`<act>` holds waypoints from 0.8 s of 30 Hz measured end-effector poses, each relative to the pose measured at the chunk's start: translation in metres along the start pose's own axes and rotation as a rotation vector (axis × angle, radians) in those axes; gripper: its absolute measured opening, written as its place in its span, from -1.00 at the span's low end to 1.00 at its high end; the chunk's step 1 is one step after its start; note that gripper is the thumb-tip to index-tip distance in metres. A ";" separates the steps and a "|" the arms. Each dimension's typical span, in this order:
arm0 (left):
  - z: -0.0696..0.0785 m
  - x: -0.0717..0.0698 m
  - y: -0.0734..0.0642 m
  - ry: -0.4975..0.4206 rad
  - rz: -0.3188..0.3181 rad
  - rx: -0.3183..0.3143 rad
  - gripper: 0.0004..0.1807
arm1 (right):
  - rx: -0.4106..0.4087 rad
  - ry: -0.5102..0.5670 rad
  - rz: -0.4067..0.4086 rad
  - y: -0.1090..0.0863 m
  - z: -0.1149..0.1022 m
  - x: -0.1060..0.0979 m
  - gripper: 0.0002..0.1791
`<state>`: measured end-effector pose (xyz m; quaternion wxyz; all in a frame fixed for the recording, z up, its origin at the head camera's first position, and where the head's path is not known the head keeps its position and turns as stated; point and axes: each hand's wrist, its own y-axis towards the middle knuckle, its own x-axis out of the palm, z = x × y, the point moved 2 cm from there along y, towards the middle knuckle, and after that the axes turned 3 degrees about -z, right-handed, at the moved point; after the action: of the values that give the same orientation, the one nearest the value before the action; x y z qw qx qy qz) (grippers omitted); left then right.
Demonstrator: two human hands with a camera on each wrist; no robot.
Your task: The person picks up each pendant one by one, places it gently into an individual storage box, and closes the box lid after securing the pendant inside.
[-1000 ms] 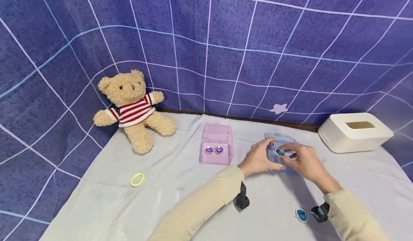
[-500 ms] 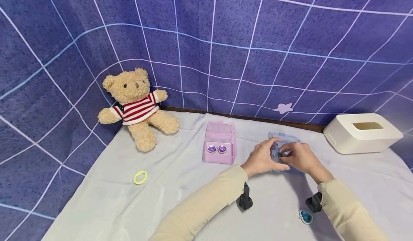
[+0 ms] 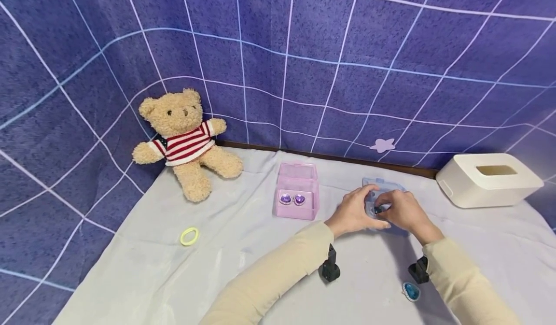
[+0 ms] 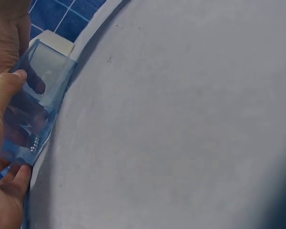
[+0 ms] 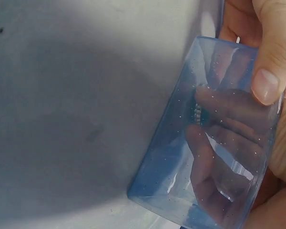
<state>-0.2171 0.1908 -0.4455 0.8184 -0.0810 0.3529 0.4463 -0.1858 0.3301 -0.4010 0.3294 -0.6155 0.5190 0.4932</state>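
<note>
A translucent blue box (image 3: 384,185) stands right of center on the table with its lid up. My left hand (image 3: 354,211) grips it by the side, thumb toward the front. The fingers of my right hand (image 3: 406,211) reach into the box. Through its wall in the right wrist view, they pinch a teal gem with a beaded silvery rim (image 5: 198,114). The same beading shows through the box in the left wrist view. A matching teal gem (image 3: 410,291) lies on the table in front, beside my right wrist.
An open pink box (image 3: 296,212) with two purple gems (image 3: 285,199) stands left of the hands. Farther left are a yellow ring (image 3: 189,236) and a teddy bear (image 3: 187,144). A white tissue box (image 3: 471,187) stands at the back right, before a blue curtain (image 3: 330,74).
My right hand has lowered the teal gem from over the blue box down inside it. My left hand keeps its grip on the box. The head view has shifted slightly.
</note>
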 end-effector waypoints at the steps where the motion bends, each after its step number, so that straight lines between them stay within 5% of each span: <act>1: 0.000 -0.001 0.000 0.002 0.001 0.002 -0.04 | 0.003 0.004 0.003 0.000 0.000 0.000 -0.78; 12: 0.001 -0.002 0.000 0.006 -0.001 0.017 -0.03 | -0.004 -0.065 -0.004 -0.011 -0.012 -0.024 -0.77; 24: 0.002 -0.002 0.000 -0.003 -0.005 0.022 -0.03 | -0.259 -0.080 0.176 -0.068 -0.021 -0.045 -0.69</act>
<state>-0.2172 0.1904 -0.4431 0.8207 -0.0723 0.3565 0.4405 -0.1136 0.3415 -0.3589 0.2231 -0.5847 0.4894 0.6074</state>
